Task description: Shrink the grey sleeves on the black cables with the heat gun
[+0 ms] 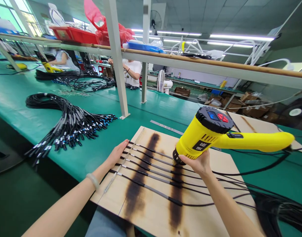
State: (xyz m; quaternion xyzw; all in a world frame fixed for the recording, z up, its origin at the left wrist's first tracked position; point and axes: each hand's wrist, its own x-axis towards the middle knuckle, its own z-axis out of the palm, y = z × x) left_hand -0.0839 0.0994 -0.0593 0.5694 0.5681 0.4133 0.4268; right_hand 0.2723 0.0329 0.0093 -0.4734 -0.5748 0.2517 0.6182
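Observation:
My right hand (196, 163) is shut around the barrel of a yellow heat gun (205, 136), whose dark nozzle points down at the cables. Several black cables with grey heat-shrink sleeves (151, 172) lie side by side across a scorched wooden board (151, 210). My left hand (117, 153) rests flat at the board's far left edge, its fingers beside the cable ends. A thin metal strip (123, 168) lies across the cables near that hand. The long tail ends of the cables run off to the right in a loose black heap (271, 204).
A large bundle of finished black cables with blue tips (69, 123) lies on the green-topped workbench (42, 102) to my left. A metal ruler (165, 127) lies beyond the board. Co-workers (132, 70) sit past an upright metal shelf frame (116, 56), with cardboard boxes at right.

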